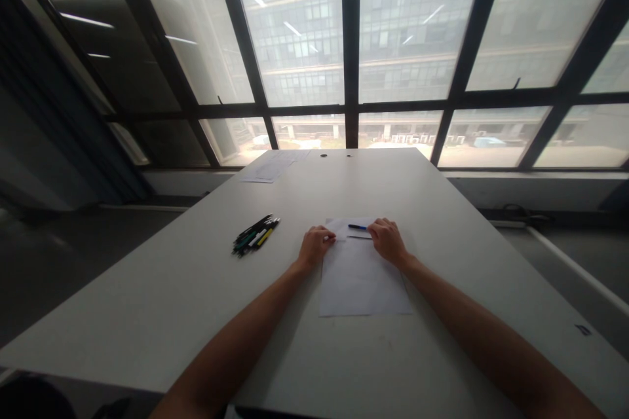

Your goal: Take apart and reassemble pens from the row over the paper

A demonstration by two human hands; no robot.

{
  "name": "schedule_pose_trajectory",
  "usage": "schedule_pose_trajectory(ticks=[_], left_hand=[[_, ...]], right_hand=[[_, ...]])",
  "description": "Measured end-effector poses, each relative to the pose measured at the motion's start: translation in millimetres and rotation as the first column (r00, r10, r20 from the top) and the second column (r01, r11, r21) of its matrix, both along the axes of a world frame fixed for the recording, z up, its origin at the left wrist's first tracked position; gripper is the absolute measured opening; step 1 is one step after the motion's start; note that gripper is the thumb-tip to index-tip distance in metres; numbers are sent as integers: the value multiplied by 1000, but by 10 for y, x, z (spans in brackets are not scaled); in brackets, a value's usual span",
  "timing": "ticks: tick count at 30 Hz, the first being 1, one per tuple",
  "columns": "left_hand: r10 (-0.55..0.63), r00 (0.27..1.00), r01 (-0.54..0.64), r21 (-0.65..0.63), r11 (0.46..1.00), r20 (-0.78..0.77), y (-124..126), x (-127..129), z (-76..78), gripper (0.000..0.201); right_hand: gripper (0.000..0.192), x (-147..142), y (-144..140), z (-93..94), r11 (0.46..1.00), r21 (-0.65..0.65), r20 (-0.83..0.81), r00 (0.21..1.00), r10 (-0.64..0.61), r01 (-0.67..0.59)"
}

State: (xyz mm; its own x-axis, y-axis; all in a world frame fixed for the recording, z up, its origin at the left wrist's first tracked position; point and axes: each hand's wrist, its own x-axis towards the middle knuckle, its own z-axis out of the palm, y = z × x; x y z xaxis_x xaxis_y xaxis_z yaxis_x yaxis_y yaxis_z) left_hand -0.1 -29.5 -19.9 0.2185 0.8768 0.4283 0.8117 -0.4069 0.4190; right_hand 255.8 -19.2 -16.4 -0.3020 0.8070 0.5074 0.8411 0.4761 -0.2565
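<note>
A sheet of white paper (364, 281) lies on the white table in front of me. At its upper left edge my left hand (314, 247) is closed, fingertips pinched by something small and pale that I cannot make out. My right hand (389, 240) rests over the sheet's upper right part, fingers curled down. A blue pen (358, 227) with a dark end lies crosswise on the paper, its right end running in at my right fingertips. Just below it a thin dark stick-like thing (358, 237) also reaches towards that hand; its right end is hidden.
To the left, a pile of several pens (254, 236), mostly dark with a yellow one among them, lies on the white table (196, 314). Printed sheets (269, 169) lie at the far left corner. Large windows (304, 33) stand beyond the far edge.
</note>
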Motion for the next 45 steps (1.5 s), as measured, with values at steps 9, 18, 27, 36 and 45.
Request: schedule_pose_trajectory(ticks=[9,18,27,36,45], left_hand=[[-5,1000,5,-13,1000,5,-3,6,16,12],[-22,1000,22,19,1000,5,-15,21,30,10],[-98,994,99,12,995,-48,-48,45,59,9],[-108,993,107,-17,994,-57,-43,49,44,22],[-126,987,129,15,992,-102,-79,51,86,13]], right_hand=[[24,1,-7,12,1000,-22,28,1000,-2,3],[24,-7,-12,3,1000,-26,24,1000,6,-6],[15,-20,-46,53,992,-83,15,995,94,-93],[15,-5,-19,8,992,-93,86,992,91,-83],[15,-39,-23,17,989,-121,109,989,96,-83]])
